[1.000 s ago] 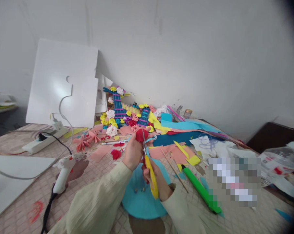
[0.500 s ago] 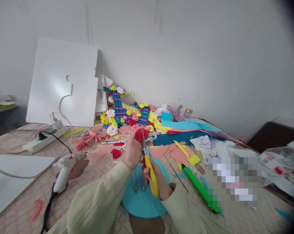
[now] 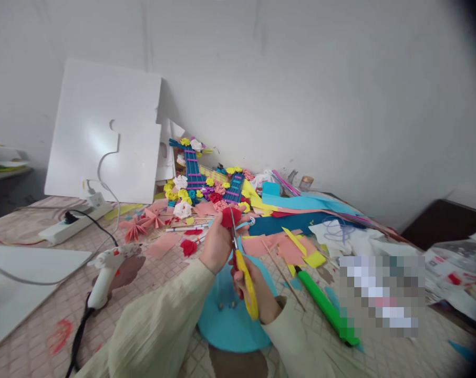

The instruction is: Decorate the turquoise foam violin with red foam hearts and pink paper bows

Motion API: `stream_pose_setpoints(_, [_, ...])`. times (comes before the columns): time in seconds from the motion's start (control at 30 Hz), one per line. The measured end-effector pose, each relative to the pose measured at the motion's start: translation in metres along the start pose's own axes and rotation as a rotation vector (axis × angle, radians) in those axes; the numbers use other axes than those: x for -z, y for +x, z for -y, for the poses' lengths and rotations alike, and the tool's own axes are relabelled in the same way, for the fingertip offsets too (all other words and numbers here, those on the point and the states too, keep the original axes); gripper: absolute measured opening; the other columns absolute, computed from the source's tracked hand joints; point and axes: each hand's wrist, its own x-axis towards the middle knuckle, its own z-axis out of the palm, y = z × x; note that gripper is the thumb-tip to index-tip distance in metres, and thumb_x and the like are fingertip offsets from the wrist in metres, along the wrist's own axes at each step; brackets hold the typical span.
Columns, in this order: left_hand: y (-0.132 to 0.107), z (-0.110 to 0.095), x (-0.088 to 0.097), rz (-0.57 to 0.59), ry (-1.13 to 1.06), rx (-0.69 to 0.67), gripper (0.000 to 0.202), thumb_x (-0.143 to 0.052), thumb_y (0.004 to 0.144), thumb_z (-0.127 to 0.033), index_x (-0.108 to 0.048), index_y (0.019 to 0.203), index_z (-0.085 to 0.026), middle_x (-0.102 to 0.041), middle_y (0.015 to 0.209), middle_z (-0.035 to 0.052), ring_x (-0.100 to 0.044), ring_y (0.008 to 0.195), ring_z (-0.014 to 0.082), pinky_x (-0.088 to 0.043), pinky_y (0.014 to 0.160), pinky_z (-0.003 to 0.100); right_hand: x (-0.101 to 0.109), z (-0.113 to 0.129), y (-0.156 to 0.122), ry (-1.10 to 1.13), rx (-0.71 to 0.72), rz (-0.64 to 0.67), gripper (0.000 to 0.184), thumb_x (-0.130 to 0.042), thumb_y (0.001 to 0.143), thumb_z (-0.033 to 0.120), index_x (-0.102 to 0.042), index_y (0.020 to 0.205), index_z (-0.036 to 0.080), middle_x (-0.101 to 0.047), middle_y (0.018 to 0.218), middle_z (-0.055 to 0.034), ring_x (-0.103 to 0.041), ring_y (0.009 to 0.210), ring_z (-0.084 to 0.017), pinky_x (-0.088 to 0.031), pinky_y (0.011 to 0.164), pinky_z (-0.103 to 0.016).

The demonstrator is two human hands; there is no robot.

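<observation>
Pinched in my left hand is a small piece of red paper, held up over the table. My right hand is wrapped round the handles of yellow scissors. Their metal blades point away from me and lie against the red piece. Below both hands rests a round light-blue disc, partly covered by my arms. A red paper flower lies just left of my left hand.
A glue gun and a power strip with cords occupy the left. Right of my hands are a wooden stick and a green marker-shaped tube. Paper flowers, blue woven pieces and pink paper crowd the back.
The view has shifted very slightly. Both hands keep their holds, with the scissor blades still at the red paper.
</observation>
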Motion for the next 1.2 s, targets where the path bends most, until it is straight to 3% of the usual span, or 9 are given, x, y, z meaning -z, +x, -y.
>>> stream_pose_setpoints(0.27, [-0.001, -0.001, -0.003, -0.002, -0.010, -0.015, 0.030, -0.036, 0.084, -0.031, -0.061, 0.089, -0.015, -0.067, 0.091, 0.0071, -0.061, 0.090, 0.0201, -0.047, 0.081, 0.033, 0.004, -0.009, 0.001, -0.031, -0.032, -0.009, 0.037, -0.061, 0.058, 0.044, -0.042, 0.077, 0.019, -0.033, 0.050, 0.0110, -0.028, 0.032, -0.002, -0.025, 0.031, -0.015])
stream_pose_setpoints(0.57, [0.001, 0.000, 0.001, -0.005, -0.011, -0.014, 0.031, -0.036, 0.084, -0.031, -0.062, 0.079, -0.015, -0.068, 0.082, 0.0060, -0.061, 0.087, 0.0189, -0.046, 0.081, 0.032, 0.001, 0.001, -0.003, 0.041, -0.073, -0.034, 0.036, -0.061, 0.058, 0.046, -0.042, 0.072, 0.019, -0.035, 0.045, 0.0108, -0.031, 0.030, -0.002, -0.025, 0.029, -0.015])
stream_pose_setpoints(0.87, [0.001, 0.001, 0.002, 0.013, -0.001, -0.013, 0.032, -0.034, 0.085, -0.031, -0.062, 0.089, -0.016, -0.067, 0.094, 0.0074, -0.061, 0.090, 0.0194, -0.047, 0.080, 0.032, 0.004, -0.006, 0.001, -0.009, -0.090, -0.057, 0.032, -0.064, 0.054, 0.036, -0.043, 0.072, 0.019, -0.039, 0.047, 0.0113, -0.031, 0.027, -0.002, -0.026, 0.026, -0.015])
stream_pose_setpoints(1.2, [0.003, 0.001, 0.003, 0.023, -0.002, -0.035, 0.036, -0.031, 0.087, -0.031, -0.063, 0.084, -0.015, -0.065, 0.101, 0.0076, -0.059, 0.095, 0.0198, -0.047, 0.082, 0.032, 0.002, 0.004, -0.001, 0.066, -0.181, -0.096, 0.034, -0.064, 0.051, 0.039, -0.044, 0.069, 0.018, -0.042, 0.044, 0.0110, -0.034, 0.026, -0.003, -0.025, 0.024, -0.015])
